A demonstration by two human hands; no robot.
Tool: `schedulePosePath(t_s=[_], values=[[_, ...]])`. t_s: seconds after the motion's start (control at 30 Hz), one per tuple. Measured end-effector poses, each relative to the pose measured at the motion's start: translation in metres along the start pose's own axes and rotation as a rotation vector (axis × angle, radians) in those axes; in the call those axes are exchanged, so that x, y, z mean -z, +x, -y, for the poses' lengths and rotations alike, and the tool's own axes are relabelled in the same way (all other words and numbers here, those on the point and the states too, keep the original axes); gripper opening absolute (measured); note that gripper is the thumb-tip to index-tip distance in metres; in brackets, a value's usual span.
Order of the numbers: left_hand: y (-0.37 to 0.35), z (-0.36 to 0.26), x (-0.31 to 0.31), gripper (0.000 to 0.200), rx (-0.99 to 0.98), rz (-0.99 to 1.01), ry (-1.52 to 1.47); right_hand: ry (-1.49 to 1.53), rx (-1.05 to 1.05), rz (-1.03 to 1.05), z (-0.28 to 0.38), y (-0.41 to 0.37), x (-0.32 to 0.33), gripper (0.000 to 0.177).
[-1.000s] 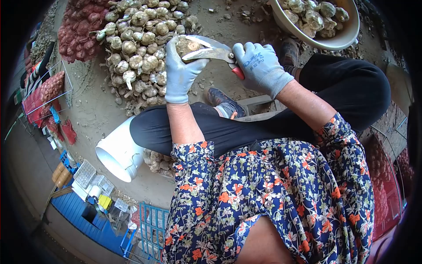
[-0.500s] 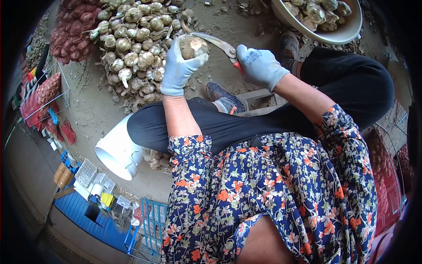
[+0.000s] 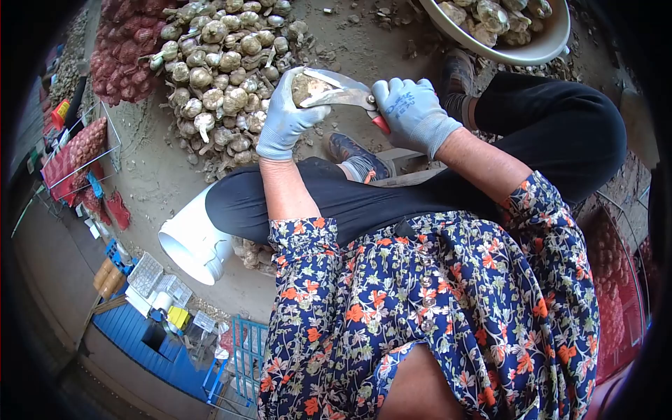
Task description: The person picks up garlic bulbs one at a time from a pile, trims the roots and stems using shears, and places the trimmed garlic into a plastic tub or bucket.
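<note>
My gloved left hand is wrapped round a large garlic bulb, its fingers on the far and near sides. In my gloved right hand are red-handled shears. The curved blades are parted and reach over the bulb, one along its upper edge and one across its lower face. Beyond my left hand lies a big heap of garlic bulbs with short stems.
A round basin holding garlic stands at the top right. Red mesh sacks lie at the upper left. A white bucket is tipped beside my leg. Blue crates and clutter are at the lower left.
The shears have moved from the stem end onto the bulb, with the blades now around it. My left hand has turned the bulb, and the stem piece seen at the blade tip is gone.
</note>
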State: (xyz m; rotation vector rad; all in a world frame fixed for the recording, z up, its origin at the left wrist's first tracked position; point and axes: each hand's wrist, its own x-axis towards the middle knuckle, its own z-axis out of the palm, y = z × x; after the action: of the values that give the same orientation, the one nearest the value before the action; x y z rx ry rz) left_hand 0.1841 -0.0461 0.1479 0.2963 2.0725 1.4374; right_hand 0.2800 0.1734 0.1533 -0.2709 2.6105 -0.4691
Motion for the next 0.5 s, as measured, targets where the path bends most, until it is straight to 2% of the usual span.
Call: schedulePosePath(t_s=[0.1, 0.2, 0.27, 0.37, 0.4, 0.43, 0.5], values=[[0.000, 0.003, -0.002, 0.065, 0.020, 0.026, -0.025, -0.017, 0.022, 0.038, -0.001, -0.001, -0.006, 0.042], [0.004, 0.003, -0.004, 0.061, 0.018, 0.066, 0.016, 0.112, -0.006, 0.026, -0.002, -0.001, -0.014, 0.037], [0.004, -0.004, -0.004, 0.060, 0.053, 0.062, -0.024, 0.299, -0.105, 0.104, -0.005, 0.004, -0.014, 0.034], [0.007, 0.005, -0.003, 0.057, 0.065, 0.054, -0.124, 0.305, -0.106, 0.181, -0.013, 0.007, -0.016, 0.035], [0.008, 0.005, -0.002, 0.056, 0.085, 0.029, -0.131, 0.368, -0.177, 0.146, -0.011, 0.006, -0.018, 0.033], [0.010, 0.006, -0.002, 0.055, 0.101, -0.003, -0.140, 0.359, -0.170, 0.138, -0.010, 0.005, -0.019, 0.033], [0.017, 0.016, -0.010, 0.053, 0.120, -0.008, -0.226, 0.442, -0.160, -0.007, -0.004, 0.000, -0.021, 0.033]])
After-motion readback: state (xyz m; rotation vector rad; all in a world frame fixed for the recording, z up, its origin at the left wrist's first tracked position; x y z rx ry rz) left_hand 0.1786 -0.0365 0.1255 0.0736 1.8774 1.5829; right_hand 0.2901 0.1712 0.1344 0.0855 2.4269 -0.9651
